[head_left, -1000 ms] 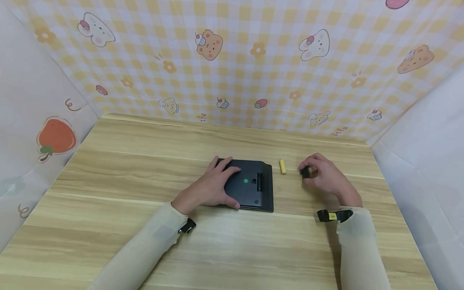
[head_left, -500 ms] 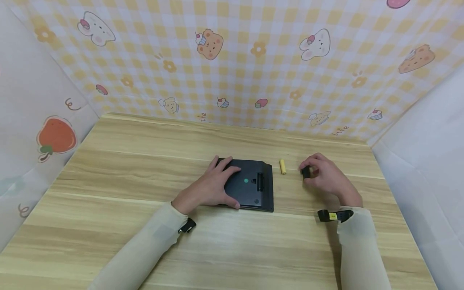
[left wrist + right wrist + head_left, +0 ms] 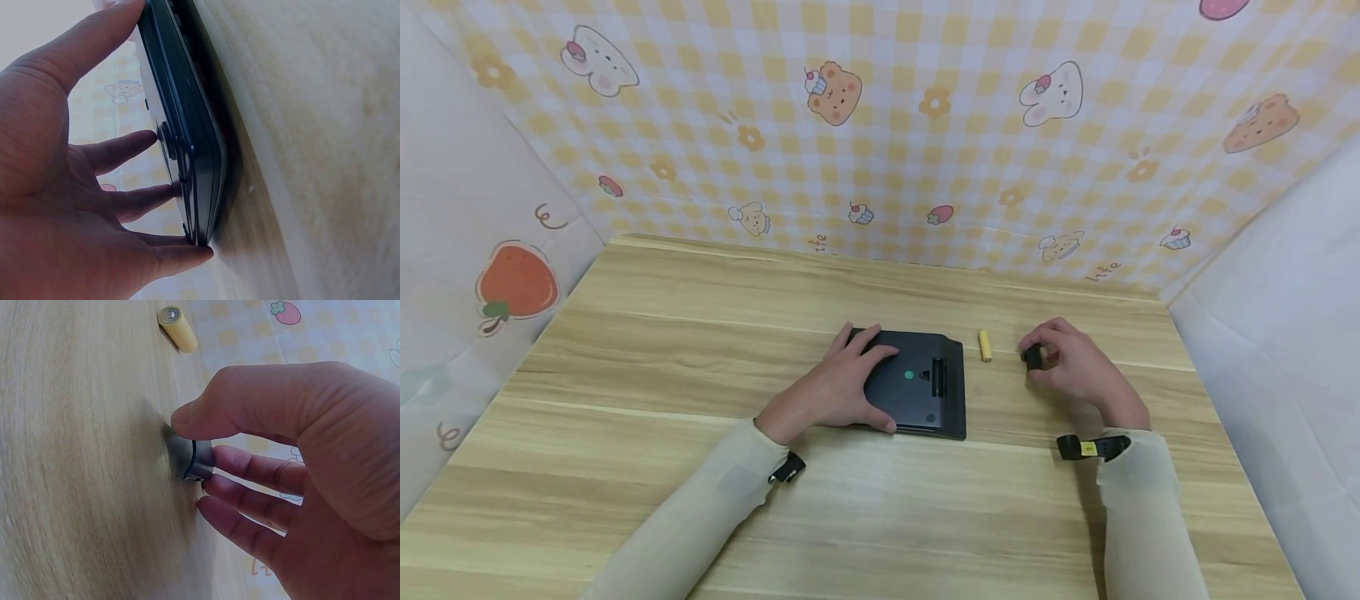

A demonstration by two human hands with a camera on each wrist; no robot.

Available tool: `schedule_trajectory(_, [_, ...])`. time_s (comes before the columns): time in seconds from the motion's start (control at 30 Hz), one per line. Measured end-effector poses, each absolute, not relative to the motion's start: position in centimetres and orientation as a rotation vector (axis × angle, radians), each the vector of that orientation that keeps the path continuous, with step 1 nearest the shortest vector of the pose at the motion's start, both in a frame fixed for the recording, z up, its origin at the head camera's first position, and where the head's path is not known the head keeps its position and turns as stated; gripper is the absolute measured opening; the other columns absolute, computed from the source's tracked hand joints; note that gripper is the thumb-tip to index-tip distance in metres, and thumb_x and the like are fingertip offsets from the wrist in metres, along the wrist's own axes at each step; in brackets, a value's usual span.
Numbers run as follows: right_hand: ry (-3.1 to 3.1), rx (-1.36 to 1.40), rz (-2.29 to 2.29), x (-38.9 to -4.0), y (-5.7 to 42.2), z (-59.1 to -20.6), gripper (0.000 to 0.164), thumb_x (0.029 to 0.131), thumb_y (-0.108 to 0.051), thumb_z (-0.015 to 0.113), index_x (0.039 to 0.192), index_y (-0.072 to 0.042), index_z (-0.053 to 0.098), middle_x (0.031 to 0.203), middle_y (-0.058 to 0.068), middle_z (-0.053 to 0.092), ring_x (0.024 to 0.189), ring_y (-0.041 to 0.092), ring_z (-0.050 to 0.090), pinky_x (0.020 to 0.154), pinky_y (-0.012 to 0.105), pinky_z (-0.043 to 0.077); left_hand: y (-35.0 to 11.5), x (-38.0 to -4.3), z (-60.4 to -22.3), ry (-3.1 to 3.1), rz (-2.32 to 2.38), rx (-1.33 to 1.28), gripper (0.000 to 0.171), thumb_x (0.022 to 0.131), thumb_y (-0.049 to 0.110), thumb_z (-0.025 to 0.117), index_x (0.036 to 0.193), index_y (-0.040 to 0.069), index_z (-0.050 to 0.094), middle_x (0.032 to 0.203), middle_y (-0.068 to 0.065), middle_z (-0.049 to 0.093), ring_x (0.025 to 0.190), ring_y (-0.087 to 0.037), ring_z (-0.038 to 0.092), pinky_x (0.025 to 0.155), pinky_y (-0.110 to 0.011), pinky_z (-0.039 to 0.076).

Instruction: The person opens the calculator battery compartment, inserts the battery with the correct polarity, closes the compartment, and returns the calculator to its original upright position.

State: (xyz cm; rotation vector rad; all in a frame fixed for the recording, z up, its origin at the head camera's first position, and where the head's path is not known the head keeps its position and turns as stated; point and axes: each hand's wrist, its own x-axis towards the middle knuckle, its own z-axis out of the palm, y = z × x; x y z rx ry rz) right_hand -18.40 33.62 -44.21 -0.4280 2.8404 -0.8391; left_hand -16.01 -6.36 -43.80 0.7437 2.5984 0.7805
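Note:
A black calculator (image 3: 917, 396) lies face down on the table, a dark battery slot (image 3: 937, 377) showing on its back. My left hand (image 3: 838, 387) holds it across its left part, thumb at the near edge and fingertips at the far edge and on the back. In the left wrist view the calculator (image 3: 194, 144) is seen edge-on, with keys on the underside. Farther right, my right hand (image 3: 1075, 367) pinches a small black battery cover (image 3: 200, 459) between thumb and fingers, low over the table. Between calculator and right hand lies a yellow battery (image 3: 985, 345).
The wood-grain table (image 3: 700, 333) meets a yellow checked backdrop (image 3: 895, 158) at the back. White sheets hang on both sides, the right sheet (image 3: 1285, 317) beyond the table's right edge. Each wrist wears a black strap.

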Motion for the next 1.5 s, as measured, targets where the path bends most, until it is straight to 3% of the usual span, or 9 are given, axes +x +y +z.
schedule_trajectory(1.07, [2.838,-0.425,-0.853,-18.4,33.5,-44.1,0.034,0.089,0.004,0.085,0.120,-0.004,0.076,0.136,0.020,0.059,0.109,0.039,0.062,0.096,0.058,0.055,-6.4,-15.9,-43.6,2.591,0.794,0.736,0.105,0.079,0.049,0.100,0.165,0.016,0.051,0.182,-0.016,0.018,0.165,-0.055,0.001,0.124,-0.070,0.031])
schedule_trajectory(1.5, [2.875,-0.421,-0.841,-18.4,32.5,-43.4,0.034,0.090,0.000,0.084,0.123,-0.005,0.075,0.139,0.016,0.061,0.107,0.038,0.062,0.093,0.054,0.052,-6.4,-15.9,-43.6,2.590,0.797,0.739,0.104,0.079,0.049,0.100,0.165,0.016,0.051,0.182,-0.017,0.018,0.165,-0.055,0.000,0.124,-0.070,0.030])
